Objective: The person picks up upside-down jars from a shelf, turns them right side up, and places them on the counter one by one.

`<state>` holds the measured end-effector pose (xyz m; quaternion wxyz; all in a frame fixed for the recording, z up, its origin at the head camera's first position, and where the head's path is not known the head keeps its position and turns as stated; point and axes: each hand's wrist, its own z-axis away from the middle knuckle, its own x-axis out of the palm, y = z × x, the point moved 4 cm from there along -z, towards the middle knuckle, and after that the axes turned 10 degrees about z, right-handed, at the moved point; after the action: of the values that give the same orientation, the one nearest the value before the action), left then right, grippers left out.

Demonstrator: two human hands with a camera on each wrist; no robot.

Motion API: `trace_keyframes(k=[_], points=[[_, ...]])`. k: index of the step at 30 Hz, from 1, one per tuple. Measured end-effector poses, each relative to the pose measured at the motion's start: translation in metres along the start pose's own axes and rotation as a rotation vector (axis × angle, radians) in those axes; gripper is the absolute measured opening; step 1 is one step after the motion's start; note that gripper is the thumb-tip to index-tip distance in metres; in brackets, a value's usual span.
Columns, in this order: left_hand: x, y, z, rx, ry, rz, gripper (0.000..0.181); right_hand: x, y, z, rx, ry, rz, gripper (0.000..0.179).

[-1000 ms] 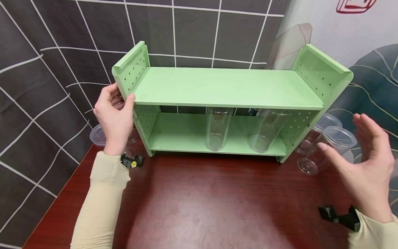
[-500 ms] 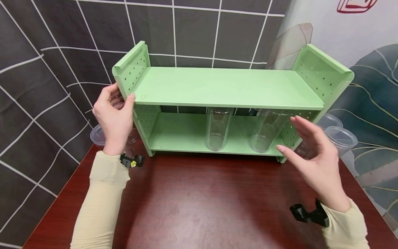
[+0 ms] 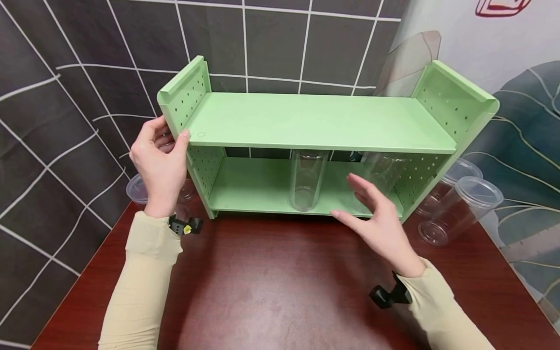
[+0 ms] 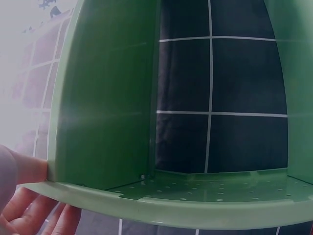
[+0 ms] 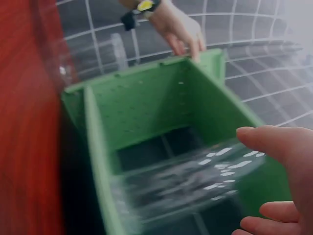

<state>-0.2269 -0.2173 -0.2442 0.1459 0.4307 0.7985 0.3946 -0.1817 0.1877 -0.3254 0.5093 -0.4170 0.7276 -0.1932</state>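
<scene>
A light green two-tier shelf (image 3: 306, 121) with perforated side panels stands on the table. My left hand (image 3: 159, 167) grips the front edge of its left panel, thumb in front and fingers around the outside; the left wrist view shows those fingers (image 4: 34, 215) under the rim. On the lower tier stand two clear cylindrical jars: one jar (image 3: 307, 184) right of the middle, and another jar (image 3: 387, 167) partly hidden behind my right hand (image 3: 378, 223). That hand holds nothing, thumb and fingers spread apart, in front of the lower tier. A clear jar (image 5: 186, 181) appears beside its thumb in the right wrist view.
Two more clear jars, one with its lid (image 3: 479, 190) plainly visible, stand right of the shelf. Left of it, a lidded jar (image 3: 138, 189) is partly hidden by my left hand. Grey tile-patterned sheeting (image 3: 275, 43) rises behind the dark red table (image 3: 280, 282).
My right hand has moved left from beside the jars on the right to the front of the lower tier, staying spread. The left hand and the shelf keep their places.
</scene>
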Motion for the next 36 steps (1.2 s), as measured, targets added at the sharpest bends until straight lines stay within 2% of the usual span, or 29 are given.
trace_keyframes(k=[5,8,16,24,36], points=[[0.001,0.0,0.0,-0.004,0.0,-0.001,0.033,0.033,0.023,-0.013,0.041,-0.083,-0.04,0.085],[0.0,-0.001,0.0,-0.006,0.0,-0.007,0.033,0.05,0.034,-0.022,0.064,-0.106,-0.061,0.09],[-0.001,-0.002,0.0,-0.004,0.006,-0.015,0.033,0.082,0.044,-0.044,0.108,-0.126,-0.102,0.094],[0.0,-0.002,0.0,-0.004,-0.002,-0.013,0.033,0.093,0.046,-0.05,0.146,-0.097,-0.136,0.087],[0.0,-0.001,0.0,0.001,0.002,-0.014,0.034,0.094,0.045,-0.048,0.145,-0.085,-0.215,0.083]])
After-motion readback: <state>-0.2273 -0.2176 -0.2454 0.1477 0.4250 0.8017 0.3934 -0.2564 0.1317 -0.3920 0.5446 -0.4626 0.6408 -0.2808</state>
